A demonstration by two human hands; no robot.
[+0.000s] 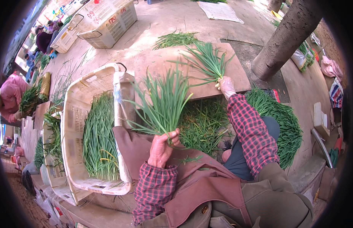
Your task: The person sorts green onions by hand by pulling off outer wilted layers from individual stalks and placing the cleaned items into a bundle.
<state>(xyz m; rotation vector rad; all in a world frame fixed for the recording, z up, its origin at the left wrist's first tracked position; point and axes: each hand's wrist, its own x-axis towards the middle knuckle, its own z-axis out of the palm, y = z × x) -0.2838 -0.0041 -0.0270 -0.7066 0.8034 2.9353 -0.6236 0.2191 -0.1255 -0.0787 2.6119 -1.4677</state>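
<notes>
My left hand (161, 148) is closed round the base of a bunch of green garlic chives (163, 100), whose leaves fan upward above my lap. Farther to the right, my right hand (226, 86) grips a second, smaller bunch of chives (210, 64) by its pale stem ends, over the edge of a low wooden board (161, 62). Left of my lap stands a white plastic crate (72, 133) with long chives (102, 140) laid lengthwise in it. Loose green and yellowed trimmings (203, 125) lie below the board, between my arms.
A big heap of chives (279, 125) lies right of my leg. A tree trunk (286, 38) rises behind it. More white crates (110, 28) stand at the far left. Beyond the left crate, a person in pink (13, 95) sits near more greens.
</notes>
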